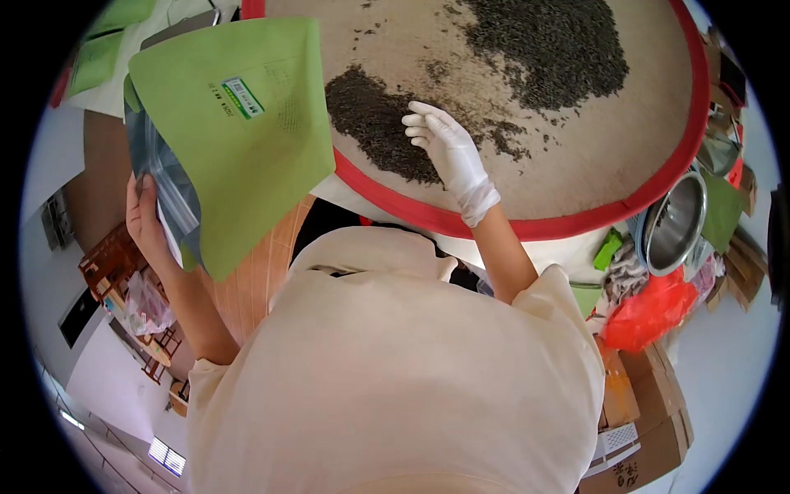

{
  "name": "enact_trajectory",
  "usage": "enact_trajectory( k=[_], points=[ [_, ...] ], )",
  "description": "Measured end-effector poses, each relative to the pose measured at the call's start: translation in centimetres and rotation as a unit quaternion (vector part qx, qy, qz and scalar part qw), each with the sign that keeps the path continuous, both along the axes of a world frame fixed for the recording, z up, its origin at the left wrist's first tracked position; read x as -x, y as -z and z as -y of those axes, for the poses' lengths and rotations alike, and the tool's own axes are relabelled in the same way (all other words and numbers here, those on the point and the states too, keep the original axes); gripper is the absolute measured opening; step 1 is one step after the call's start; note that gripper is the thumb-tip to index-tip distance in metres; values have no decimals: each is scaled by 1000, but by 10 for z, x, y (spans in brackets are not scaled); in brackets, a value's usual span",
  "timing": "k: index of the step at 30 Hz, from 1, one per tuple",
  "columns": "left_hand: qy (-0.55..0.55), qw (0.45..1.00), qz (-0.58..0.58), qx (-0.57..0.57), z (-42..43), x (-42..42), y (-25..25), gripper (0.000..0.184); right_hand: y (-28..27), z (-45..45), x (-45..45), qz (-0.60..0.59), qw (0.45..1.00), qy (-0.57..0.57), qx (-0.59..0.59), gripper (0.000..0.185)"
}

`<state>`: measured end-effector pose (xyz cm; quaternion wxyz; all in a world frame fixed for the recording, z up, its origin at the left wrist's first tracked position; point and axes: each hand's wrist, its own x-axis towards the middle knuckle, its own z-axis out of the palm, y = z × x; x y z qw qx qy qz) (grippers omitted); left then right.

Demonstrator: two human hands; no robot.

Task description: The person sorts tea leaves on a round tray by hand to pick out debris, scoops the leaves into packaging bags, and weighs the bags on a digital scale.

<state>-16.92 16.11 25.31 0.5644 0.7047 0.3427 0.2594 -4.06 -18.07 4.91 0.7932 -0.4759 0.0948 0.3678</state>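
Note:
A large green bag (255,156) with a zip-type opening and silvery lining hangs at the left. My bare left hand (146,216) grips it by the edge near the opening. Gloved in white, my right hand (442,140) is over the near pile of dark dried leaves (370,123), its fingers slightly curled and partly apart, with nothing visible in them. The leaves lie on a round cloth-covered surface with a red rim (568,228). Farther back on it spreads a bigger leaf pile (559,49).
More green bags (95,62) lie at the upper left. To the right are a metal bowl (676,222), a red plastic bag (652,309) and cardboard boxes (654,412). Wooden furniture (115,263) stands at the far left.

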Motion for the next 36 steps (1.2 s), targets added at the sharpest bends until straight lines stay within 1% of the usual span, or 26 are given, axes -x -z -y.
enact_trajectory(
  k=[3, 4, 5, 7, 8, 12, 13, 15, 16, 18, 20, 21, 23, 24, 25, 26, 27, 28, 29, 30, 31, 32, 33, 34, 35, 36],
  points=[
    [26, 999, 11, 26, -12, -3, 8, 27, -18, 15, -2, -106, 971, 52, -207, 43],
    [33, 999, 13, 18, -15, -5, 11, 27, -21, 20, -3, -101, 964, 56, -241, 53],
    [39, 999, 15, 12, -14, -9, 14, 28, -27, 25, -4, -96, 965, 64, -236, 53],
    [51, 998, 16, 16, -7, -19, 15, 29, -41, 36, -6, -149, 932, 97, -315, 59],
    [53, 998, 14, 25, -7, -23, 16, 28, -45, 40, -5, -142, 934, 104, -311, 65],
    [69, 997, -1, 43, -17, -37, 23, 28, -64, 64, -4, -137, 919, 140, -341, 63],
    [79, 996, 1, 47, -19, -41, 26, 28, -67, 72, -5, -130, 921, 147, -337, 63],
    [79, 995, 4, 57, -28, -45, 34, 32, -71, 88, -5, -72, 960, 153, -222, 53],
    [79, 995, 14, 50, -34, -46, 39, 34, -75, 98, -6, -68, 961, 157, -219, 53],
    [92, 994, 35, 50, -38, -48, 43, 38, -82, 125, -11, -6, 979, 191, -77, 46],
    [88, 994, 32, 52, -33, -53, 40, 38, -91, 166, -17, 39, 968, 246, -26, 44],
    [79, 995, 27, 49, -29, -52, 35, 39, -95, 200, -20, 135, 960, 245, 7, 38],
    [56, 997, 21, 45, -21, -54, 28, 38, -120, 251, -36, 191, 882, 341, 264, 35],
    [90, 995, 17, 38, -18, -53, 22, 36, -108, 309, -43, 301, 842, 297, 335, 44],
    [93, 995, 27, 39, -3, -57, 13, 33, -91, 361, -55, 251, 817, 428, 294, 57],
    [98, 995, 27, 21, 3, -58, 10, 32, -75, 413, -63, 267, 723, 372, 516, 65],
    [104, 994, 28, 5, 3, -59, 7, 31, -62, 438, -68, 270, 584, 293, 707, 74],
    [76, 996, 29, -32, -4, -55, 12, 31, -66, 422, -68, 182, 451, 208, 849, 79],
    [72, 996, 29, -36, -6, -52, 11, 31, -75, 399, -66, 88, 291, 113, 946, 84],
    [66, 997, 37, -17, -6, -50, 10, 30, -76, 385, -62, 174, 253, 102, 946, 88],
    [59, 997, 44, 3, -5, -46, 11, 29, -88, 352, -63, 226, 294, 99, 924, 75],
    [68, 997, 28, 20, -19, -40, 14, 26, -79, 329, -61, 440, 285, 150, 838, 56],
    [65, 997, 24, 20, -20, -36, 14, 26, -87, 275, -56, 479, 413, 153, 759, 45],
    [74, 996, 25, 33, -21, -34, 14, 24, -80, 234, -48, 518, 445, 87, 725, 46],
    [84, 995, 28, 46, -22, -34, 14, 23, -59, 193, -33, 564, 504, 90, 648, 51],
    [83, 995, 28, 44, -22, -33, 15, 23, -31, 159, -20, 582, 531, 26, 616, 57]
  ],
)
